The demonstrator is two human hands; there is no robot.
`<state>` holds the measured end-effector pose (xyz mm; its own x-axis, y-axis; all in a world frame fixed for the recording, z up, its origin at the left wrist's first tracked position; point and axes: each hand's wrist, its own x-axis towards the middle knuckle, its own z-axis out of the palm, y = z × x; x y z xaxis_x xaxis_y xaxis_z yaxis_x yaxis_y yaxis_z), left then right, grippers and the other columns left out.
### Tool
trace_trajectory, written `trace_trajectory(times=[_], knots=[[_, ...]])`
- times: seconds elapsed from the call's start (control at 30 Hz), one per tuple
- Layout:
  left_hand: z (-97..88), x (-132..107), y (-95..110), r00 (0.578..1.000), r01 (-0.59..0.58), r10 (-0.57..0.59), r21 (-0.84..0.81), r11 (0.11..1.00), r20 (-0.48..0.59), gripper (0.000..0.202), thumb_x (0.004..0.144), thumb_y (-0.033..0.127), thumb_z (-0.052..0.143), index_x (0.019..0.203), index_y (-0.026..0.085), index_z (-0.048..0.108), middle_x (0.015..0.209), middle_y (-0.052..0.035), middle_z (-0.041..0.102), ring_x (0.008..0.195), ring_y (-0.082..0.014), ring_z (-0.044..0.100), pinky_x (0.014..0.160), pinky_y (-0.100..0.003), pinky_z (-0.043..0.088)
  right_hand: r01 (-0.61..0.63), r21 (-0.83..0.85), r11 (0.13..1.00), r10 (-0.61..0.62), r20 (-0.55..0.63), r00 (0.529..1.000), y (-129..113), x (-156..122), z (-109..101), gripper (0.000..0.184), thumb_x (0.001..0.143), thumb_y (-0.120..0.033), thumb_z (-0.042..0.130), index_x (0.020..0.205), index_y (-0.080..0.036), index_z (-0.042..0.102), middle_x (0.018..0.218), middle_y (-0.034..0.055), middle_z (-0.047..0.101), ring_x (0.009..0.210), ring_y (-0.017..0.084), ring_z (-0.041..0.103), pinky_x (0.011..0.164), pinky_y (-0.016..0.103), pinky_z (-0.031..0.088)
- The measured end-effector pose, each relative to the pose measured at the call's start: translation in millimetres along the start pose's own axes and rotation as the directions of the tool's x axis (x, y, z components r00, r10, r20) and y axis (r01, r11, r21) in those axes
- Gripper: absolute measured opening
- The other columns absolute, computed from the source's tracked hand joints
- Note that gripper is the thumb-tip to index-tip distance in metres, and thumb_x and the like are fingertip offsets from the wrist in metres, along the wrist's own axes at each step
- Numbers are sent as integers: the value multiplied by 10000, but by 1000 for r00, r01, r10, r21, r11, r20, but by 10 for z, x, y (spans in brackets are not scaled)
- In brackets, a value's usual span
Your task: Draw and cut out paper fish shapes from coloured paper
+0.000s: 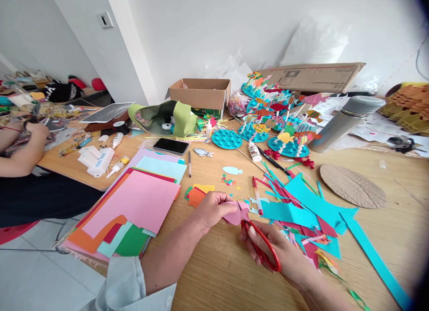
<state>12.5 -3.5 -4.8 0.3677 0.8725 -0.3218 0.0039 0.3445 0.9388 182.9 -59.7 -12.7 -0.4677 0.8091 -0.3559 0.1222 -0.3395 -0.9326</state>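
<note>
- Left hand (216, 210) just over the bench (208, 275); grip pinching pink piece (233, 218), thumb on top.
- Right hand (268, 239): grip wrapped round red handles of scissors (271, 248), blades up against pink piece.
- Pink piece sits between both hands, near front of bench from where I stand.
- Orange scraps (197, 196) just beyond left hand.
- Red marker (256, 192) beyond the hands, lying near blue scraps (291, 215), which spread past right hand, tangled with red strips.
- Pale blue fish cutout (232, 170) flat, dots (229, 180) just beside it.
- Sheets (144, 192) stacked left of left arm, pink one uppermost; phone (171, 145) behind.
- Cardboard oval (351, 186) on the right, grey bottle (345, 123) behind it, tilted in view.
- Blue discs (288, 146) at back, paper fish on sticks above.
- Far left: another person's arm (27, 148) at the bench.
</note>
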Motion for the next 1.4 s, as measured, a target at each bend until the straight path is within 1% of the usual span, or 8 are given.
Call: trace_trajectory(times=[0.3,0.43,0.7,0.83,1.03,1.23,1.4], knots=[[-7,6,-12,1000,-13,13,21,1000,-1,221,619,349,649,641,134,606,581,6,567,569,-114,483,565,-238,348,8,3,1000,-8,1,1000,27,1,-5,515,816,-687,502,714,-184,464,543,-30,519,449,79,443,414,190,272],[-12,5,-6,1000,-9,9,25,1000,10,224,626,358,650,637,140,603,570,13,551,563,-114,473,567,-241,346,9,5,1000,-9,1,1000,22,9,-8,517,809,-686,514,693,-186,452,530,-33,510,441,76,435,414,190,269],[-16,13,-28,1000,6,-6,1,1000,-4,246,601,375,664,639,139,604,564,20,524,555,-110,461,560,-238,349,7,1,1000,-7,6,1000,42,3,-24,506,811,-675,525,709,-183,467,534,-32,520,442,79,445,415,192,275],[-15,9,-17,1000,-2,2,18,1000,-9,235,606,360,659,646,134,610,570,16,532,561,-111,467,567,-238,342,10,2,1000,-10,0,1000,40,-2,-15,507,809,-674,530,707,-182,468,539,-30,523,448,80,450,418,190,276],[-14,1,-3,1000,-27,26,64,998,11,217,627,346,647,599,140,586,560,19,525,566,-104,447,575,-236,309,10,14,1000,-10,9,1000,45,1,-11,498,822,-669,514,727,-182,469,553,-32,525,455,80,451,411,184,273],[-21,10,-17,999,-35,34,58,998,11,204,626,335,642,592,146,573,555,30,498,564,-98,422,574,-232,295,4,12,1000,-4,9,1000,19,0,-7,509,806,-683,520,713,-186,465,544,-36,516,443,78,438,396,187,263],[-12,-2,-16,1000,-25,25,47,999,5,205,619,336,647,603,141,583,560,28,510,573,-100,426,584,-232,303,1,9,1000,-1,4,1000,10,0,0,508,801,-678,534,701,-186,456,535,-38,511,441,74,438,402,184,268]])
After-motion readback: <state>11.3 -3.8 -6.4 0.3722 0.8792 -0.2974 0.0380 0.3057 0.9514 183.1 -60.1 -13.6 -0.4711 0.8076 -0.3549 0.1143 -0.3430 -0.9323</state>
